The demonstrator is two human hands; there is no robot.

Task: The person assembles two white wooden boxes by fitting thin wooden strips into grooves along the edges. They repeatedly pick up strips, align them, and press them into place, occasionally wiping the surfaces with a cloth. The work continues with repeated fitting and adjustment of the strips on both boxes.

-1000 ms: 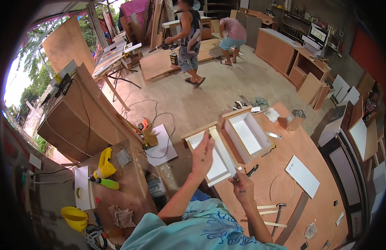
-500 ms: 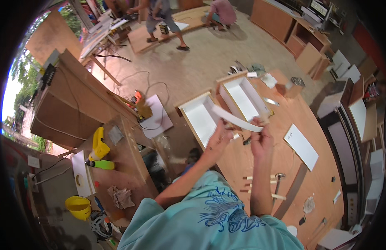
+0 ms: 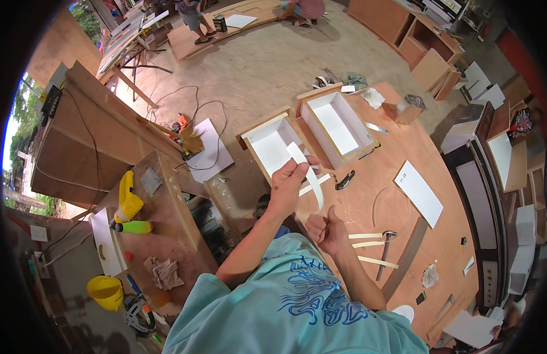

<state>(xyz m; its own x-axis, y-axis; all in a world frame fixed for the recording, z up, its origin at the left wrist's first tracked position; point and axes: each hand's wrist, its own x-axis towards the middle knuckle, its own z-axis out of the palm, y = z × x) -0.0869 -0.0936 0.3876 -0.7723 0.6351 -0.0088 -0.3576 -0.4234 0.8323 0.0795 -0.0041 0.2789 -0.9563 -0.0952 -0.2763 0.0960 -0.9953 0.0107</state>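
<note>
My left hand (image 3: 290, 180) pinches a narrow white edging strip (image 3: 312, 184) between thumb and fingers. One end rises above the hand, and the other curves down toward my right hand (image 3: 327, 232). That right hand is closed with its thumb up, apart from the strip, and nothing shows in it. Just beyond my left hand is a white-lined drawer box (image 3: 270, 144). A second drawer box (image 3: 339, 127) stands to its right. A black-handled tool (image 3: 345, 180) lies on the wooden worktop (image 3: 368, 171) near the boxes.
On the worktop are pale strips (image 3: 376, 262), a hammer (image 3: 389, 236), a white panel (image 3: 418, 194) and a thin curved strip (image 3: 375, 203). A side bench at left holds a yellow tool (image 3: 129, 197) and a green bottle (image 3: 134, 227). Two people (image 3: 193, 17) work beyond.
The strip was held out between both hands; now only my left hand holds it. My right hand has let go, come back toward my body and closed. The view has shifted slightly.
</note>
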